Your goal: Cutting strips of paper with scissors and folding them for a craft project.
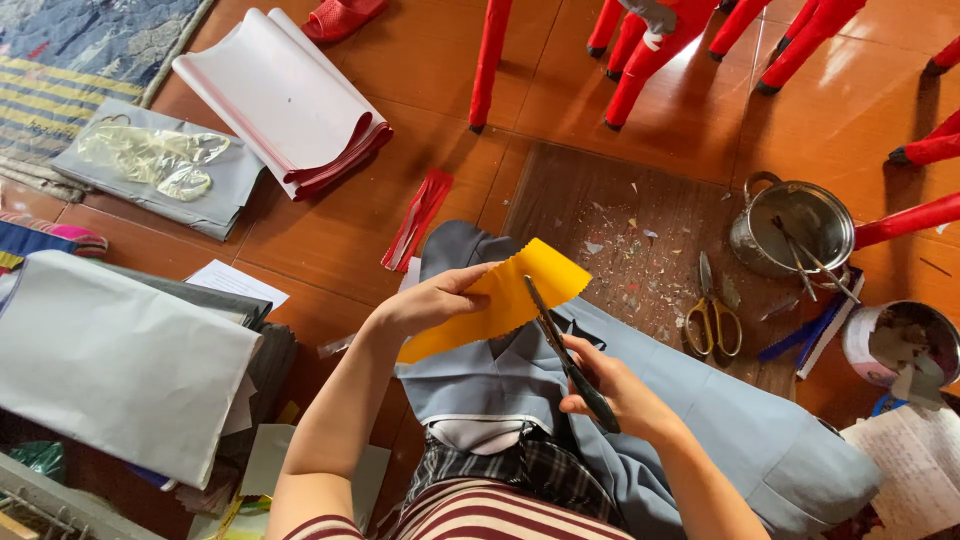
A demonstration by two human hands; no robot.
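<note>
The left hand (pixel 432 298) reaches in from the lower left, forearm bare and angled upward, fingers and thumb pinched together on the near edge of a yellow sheet (pixel 505 293) with a zigzag-cut border. The sheet is held in the air above a grey-blue cloth (pixel 700 400) spread across the person's lap. The right hand (pixel 612 392) comes from the lower right, wrist bent inward, fingers closed through the handles of dark scissors (pixel 562 345); the blades point up and left and meet the yellow sheet near its middle. Whether the blades are parted or closed on the sheet cannot be told, as they show only as a narrow dark line. The scissor handles are hidden inside the right fist. On the floor beyond lies a worn board (pixel 640 240) strewn with small scraps, and on it a second pair of scissors with yellow handles (pixel 712 318). To the right stands a metal pot (pixel 790 228) holding thin tools, and a small tin (pixel 900 345), partly cut off by the frame edge. White and red sheets (pixel 285 100) lie folded at upper left. Red furniture legs (pixel 640 60) are cut off at the top.
</note>
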